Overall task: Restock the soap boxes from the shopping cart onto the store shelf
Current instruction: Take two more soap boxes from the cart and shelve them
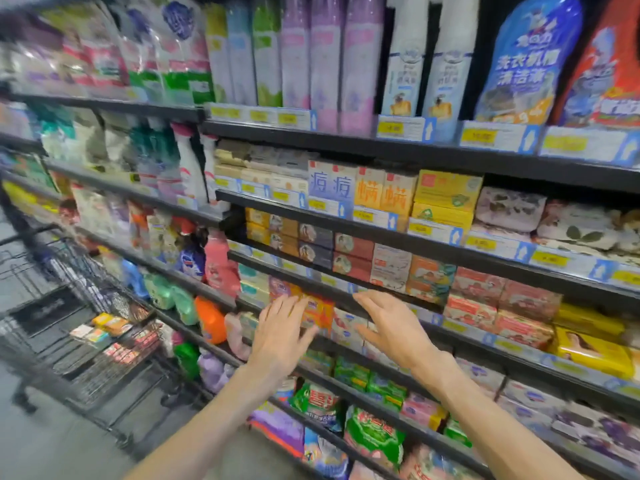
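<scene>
While both hands reach at the shelf [346, 289] front edge, left hand [282, 336] fingers spread against an orange soap box [320, 311], right hand [391, 327] fingers open, shopping cart [86, 306] at the aisle's left.

The tall blue plastic pouch [526, 60] on the top shelf carries large white characters, 洗衣机槽 above 清洁液. Below it, 2 pale blue cardboard boxes [331, 183] each show a big blue 痘. Beside them, 2 orange cardboard boxes [384, 194] each show an orange 螨. The yellow price tags [479, 136] on the shelf edges are too blurred to read.
</scene>
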